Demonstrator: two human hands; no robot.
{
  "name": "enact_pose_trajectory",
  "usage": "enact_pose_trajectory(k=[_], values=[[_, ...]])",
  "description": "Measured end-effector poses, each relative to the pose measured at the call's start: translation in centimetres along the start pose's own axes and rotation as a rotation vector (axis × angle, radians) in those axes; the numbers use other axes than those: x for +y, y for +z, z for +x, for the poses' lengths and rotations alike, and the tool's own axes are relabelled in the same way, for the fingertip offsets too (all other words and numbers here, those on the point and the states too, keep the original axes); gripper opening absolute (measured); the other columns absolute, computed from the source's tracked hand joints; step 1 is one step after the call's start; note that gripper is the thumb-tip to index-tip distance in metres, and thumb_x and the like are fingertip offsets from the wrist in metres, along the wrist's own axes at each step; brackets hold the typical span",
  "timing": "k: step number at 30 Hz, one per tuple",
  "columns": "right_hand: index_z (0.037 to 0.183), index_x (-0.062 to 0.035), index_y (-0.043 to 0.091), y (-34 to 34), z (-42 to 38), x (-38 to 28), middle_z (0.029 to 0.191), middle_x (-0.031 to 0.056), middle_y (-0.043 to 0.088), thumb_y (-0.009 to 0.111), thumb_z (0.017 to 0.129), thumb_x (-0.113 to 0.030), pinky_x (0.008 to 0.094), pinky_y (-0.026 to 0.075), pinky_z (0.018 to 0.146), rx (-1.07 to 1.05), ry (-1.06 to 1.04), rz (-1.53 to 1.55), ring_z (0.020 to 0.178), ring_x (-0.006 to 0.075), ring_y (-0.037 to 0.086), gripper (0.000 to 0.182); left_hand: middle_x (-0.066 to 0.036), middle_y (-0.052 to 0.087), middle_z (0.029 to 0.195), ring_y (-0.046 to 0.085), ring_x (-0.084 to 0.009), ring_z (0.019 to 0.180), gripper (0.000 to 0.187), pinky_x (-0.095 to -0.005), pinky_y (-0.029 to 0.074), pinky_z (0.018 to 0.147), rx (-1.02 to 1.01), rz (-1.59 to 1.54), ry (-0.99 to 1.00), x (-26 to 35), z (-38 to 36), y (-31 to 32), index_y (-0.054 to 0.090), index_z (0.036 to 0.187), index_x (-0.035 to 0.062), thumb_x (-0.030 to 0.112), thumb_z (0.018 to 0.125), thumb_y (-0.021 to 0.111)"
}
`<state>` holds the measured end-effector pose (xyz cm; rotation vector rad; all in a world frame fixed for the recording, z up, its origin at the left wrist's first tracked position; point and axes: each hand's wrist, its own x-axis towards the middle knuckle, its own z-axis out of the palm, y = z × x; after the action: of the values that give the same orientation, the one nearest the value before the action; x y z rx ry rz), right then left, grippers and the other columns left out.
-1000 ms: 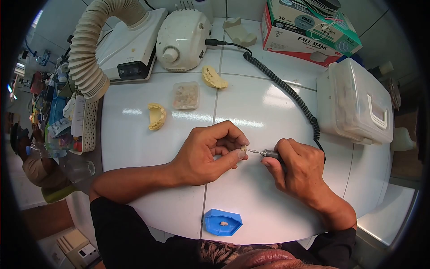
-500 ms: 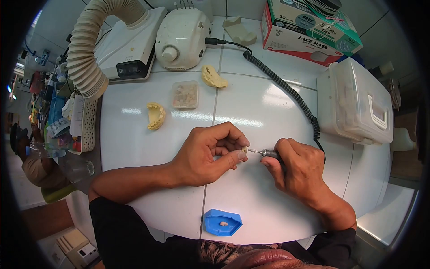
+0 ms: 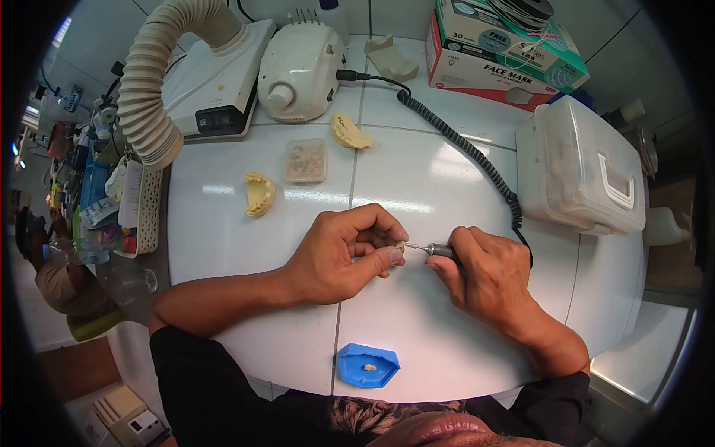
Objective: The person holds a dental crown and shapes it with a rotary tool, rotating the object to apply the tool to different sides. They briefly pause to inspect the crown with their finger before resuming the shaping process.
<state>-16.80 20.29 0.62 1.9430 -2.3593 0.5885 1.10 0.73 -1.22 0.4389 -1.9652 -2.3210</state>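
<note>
Two bare hands worked above one white tabletop [image 3: 246, 246], near the centre of the frame. The left hand [image 3: 342, 257] pinched one small pale piece [image 3: 401, 246] between thumb and fingertips, the piece projecting toward the right of the frame; it was too small for its long axis to be judged. The right hand [image 3: 488, 272], right of centre, gripped one dark handpiece [image 3: 442, 251] with its fingers closed around the body. The long axis of the handpiece ran nearly level across the frame; its single slender bit [image 3: 418, 247] pointed left and slightly upward at the piece. Whether tip and piece touched could not be told.

One coiled cable [image 3: 465, 145] ran from the right hand to one white control unit [image 3: 302, 71] at the upper left of centre. Two yellow casts [image 3: 258, 197] lay left of and above the left hand, one on either side of one clear box [image 3: 305, 180] holding many pale fragments, too small to count. At lower centre stood one blue tray [image 3: 387, 378] containing one fragment [image 3: 370, 367]. Two stacked cartons [image 3: 484, 74] occupied the upper right, with one lidded case [image 3: 581, 171] below them.
</note>
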Motion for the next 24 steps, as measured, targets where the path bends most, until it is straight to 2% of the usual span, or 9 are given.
enact_pose_trajectory(k=[10,13,24], values=[[0.083,-0.0083,0.06,0.03,-0.16,-0.09,0.064,0.0074,0.059,0.081,0.099,-0.048,0.0395,0.044,0.045,-0.013,0.007,-0.015,0.048,0.0279,0.06,0.047,-0.013,0.073,0.109,0.075,-0.0152,0.101,0.017,-0.0273,0.065,0.083,-0.006,0.009,-0.002,-0.02,-0.02,-0.05,0.064,0.122,-0.0094,-0.002,0.108,0.067],[0.083,-0.0085,0.06,0.1,-0.23,-0.21,0.065,0.0074,0.059,0.081,0.099,-0.049,0.0394,0.045,0.046,-0.016,0.009,-0.019,0.048,0.0279,0.06,0.048,-0.013,0.071,0.117,0.077,-0.0177,0.109,0.02,-0.0277,0.066,0.088,-0.048,0.04,-0.012,-0.17,0.02,-0.36,0.063,0.128,-0.0056,0.0,0.109,0.067],[0.083,-0.0089,0.06,0.08,0.04,-0.2,0.065,0.0065,0.058,0.08,0.099,-0.049,0.0385,0.045,0.046,-0.009,-0.002,-0.037,0.049,0.0271,0.06,0.048,-0.014,0.072,0.116,0.078,-0.0183,0.109,0.018,-0.0276,0.066,0.09,-0.045,0.035,-0.039,0.09,0.02,-0.33,0.063,0.126,-0.007,-0.003,0.108,0.065]])
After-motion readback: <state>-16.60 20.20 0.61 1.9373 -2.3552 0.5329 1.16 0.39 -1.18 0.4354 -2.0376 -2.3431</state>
